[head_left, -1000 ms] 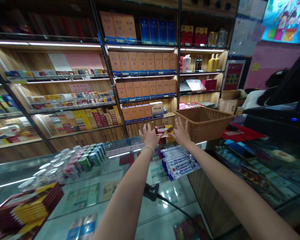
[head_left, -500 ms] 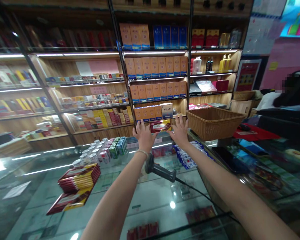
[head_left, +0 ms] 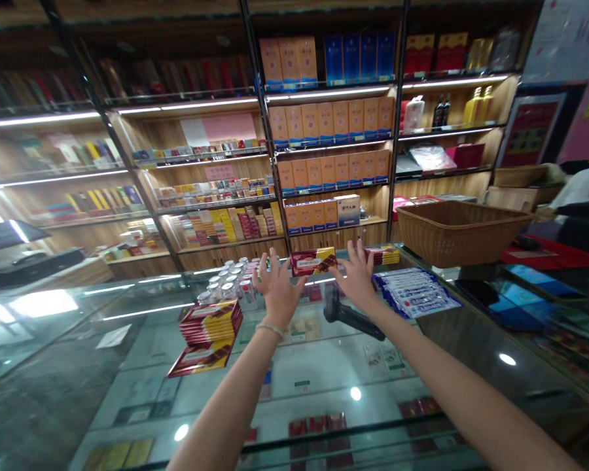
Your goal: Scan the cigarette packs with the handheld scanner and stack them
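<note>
Red bar, likely light, slick and brittle, suits the 2-end pinch left hand and right hand give it.

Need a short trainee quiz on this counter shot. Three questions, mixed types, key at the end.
1. Multiple choice: what is between the left hand and the right hand?
A) a green can
B) a red-and-yellow packet
C) a glass bottle

2. True or false: the wicker basket stands farther to the right than the handheld scanner.

3. Fill in the blank: the bracelet is on the person's ____ wrist.

Key: 1 B; 2 true; 3 left.
</note>
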Tool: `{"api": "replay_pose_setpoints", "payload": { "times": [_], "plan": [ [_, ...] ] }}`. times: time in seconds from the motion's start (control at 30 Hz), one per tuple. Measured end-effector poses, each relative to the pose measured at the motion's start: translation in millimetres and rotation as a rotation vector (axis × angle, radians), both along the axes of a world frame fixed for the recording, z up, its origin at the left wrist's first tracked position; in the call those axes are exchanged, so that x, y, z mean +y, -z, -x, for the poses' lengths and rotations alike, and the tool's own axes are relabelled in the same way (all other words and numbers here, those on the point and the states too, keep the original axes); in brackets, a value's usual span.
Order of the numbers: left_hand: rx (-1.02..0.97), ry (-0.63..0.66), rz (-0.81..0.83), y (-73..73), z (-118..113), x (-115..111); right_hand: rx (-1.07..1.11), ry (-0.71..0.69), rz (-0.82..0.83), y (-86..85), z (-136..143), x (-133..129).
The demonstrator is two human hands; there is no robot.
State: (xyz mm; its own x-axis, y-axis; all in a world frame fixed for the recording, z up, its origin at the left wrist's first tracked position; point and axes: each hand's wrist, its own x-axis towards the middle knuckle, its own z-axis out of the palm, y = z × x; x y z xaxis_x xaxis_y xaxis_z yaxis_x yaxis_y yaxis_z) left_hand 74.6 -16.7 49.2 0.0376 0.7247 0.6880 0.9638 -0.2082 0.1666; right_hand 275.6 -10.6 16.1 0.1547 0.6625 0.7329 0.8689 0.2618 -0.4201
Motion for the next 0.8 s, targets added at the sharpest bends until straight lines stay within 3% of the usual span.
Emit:
{"api": "replay_pose_setpoints", "payload": {
  "times": [0.13, 0.3, 0.6, 0.8],
  "plan": [
    [-0.005, 0.009, 0.008, 17.7, 9.7, 0.0, 0.051, -0.021, 0.036, 13.3, 5.5, -0.4],
    [0.033, 0.031, 0.017, 25.9, 14.5, 1.8, 0.116, -0.065, 0.115, 19.3, 3.1, -3.8],
    [0.079, 0.004, 0.049, 17.6, 10.9, -15.0, 0.286, -0.152, 0.113, 17.0, 2.2, -12.6],
    [0.268, 0.096, 0.062, 9.4, 11.6, -23.3, 0.239, -0.134, 0.083, 19.0, 6.5, -14.2]
  ]
}}
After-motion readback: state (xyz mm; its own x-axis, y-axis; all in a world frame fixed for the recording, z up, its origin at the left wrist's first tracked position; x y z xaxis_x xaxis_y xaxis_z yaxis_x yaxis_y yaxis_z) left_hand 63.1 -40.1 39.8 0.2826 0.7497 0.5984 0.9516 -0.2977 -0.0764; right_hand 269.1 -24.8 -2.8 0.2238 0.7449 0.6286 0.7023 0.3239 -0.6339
